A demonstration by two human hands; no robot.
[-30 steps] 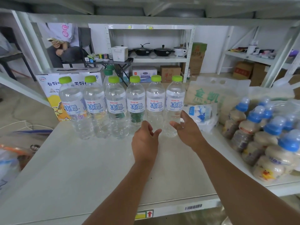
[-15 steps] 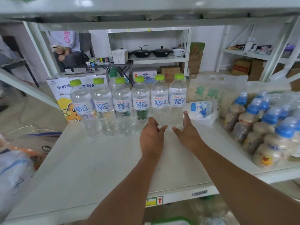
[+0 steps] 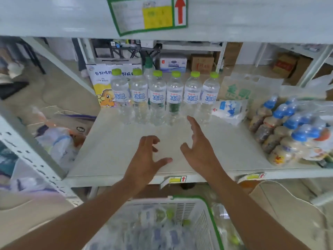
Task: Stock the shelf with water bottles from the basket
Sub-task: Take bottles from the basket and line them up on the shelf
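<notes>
Several clear water bottles (image 3: 174, 98) with lime-green caps and blue labels stand in a row at the back of the white shelf (image 3: 111, 154). My left hand (image 3: 146, 159) hovers over the shelf's front part, fingers spread, holding nothing. My right hand (image 3: 198, 147) is beside it, a little further in, also open and empty, fingertips just short of the row. Below the shelf edge, a white basket with a green rim (image 3: 207, 210) holds more water bottles (image 3: 156, 230), seen blurred.
A yellow-and-white carton (image 3: 100, 83) stands behind the row at left. A white packet (image 3: 228, 110), a pale bag (image 3: 243, 91) and wrapped blue-capped drink bottles (image 3: 288, 130) fill the shelf's right side. An upper shelf edge with a label (image 3: 147, 13) hangs overhead. A shelf upright (image 3: 32, 159) stands left.
Both hands have drawn back from the bottle row toward the shelf's front edge. My view has tipped downward, and the basket of bottles has come into sight below.
</notes>
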